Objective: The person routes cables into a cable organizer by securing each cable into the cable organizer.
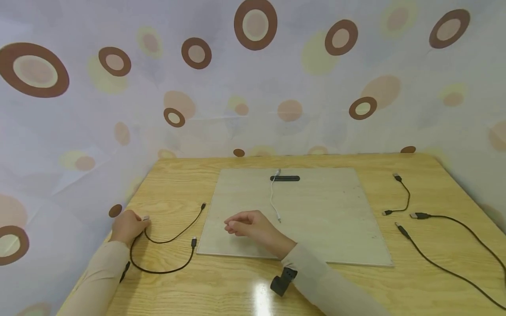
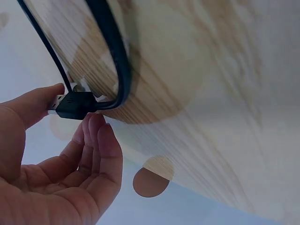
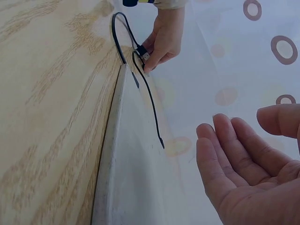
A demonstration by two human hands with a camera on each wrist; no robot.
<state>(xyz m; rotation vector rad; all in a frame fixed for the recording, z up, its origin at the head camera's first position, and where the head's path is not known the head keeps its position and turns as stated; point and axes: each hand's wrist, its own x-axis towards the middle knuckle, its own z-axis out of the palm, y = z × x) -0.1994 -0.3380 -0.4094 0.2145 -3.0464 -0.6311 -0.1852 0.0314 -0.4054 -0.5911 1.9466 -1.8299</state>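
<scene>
At the table's left side my left hand [image 1: 128, 227] pinches the USB plug [image 2: 75, 105] of a black USB cable [image 1: 158, 272]. That cable loops toward me and ends in a small plug by the board. A second, thinner black cable [image 1: 174, 239] also runs to the left hand; whether the fingers hold its metal plug [image 1: 146, 217] too, I cannot tell. My right hand [image 1: 254, 228], fingers loosely bent and holding nothing, hovers over the pale board [image 1: 324, 219]. In the right wrist view its palm and fingers [image 3: 248, 164] show plainly.
A short white cable [image 1: 271, 195] lies on the board across a black slot [image 1: 287, 178]. On the right side of the wooden table [image 1: 221, 289] are a short black cable [image 1: 409, 197] and two longer black cables, [image 1: 466, 221] among them. Patterned sheeting [image 1: 221, 87] surrounds the table.
</scene>
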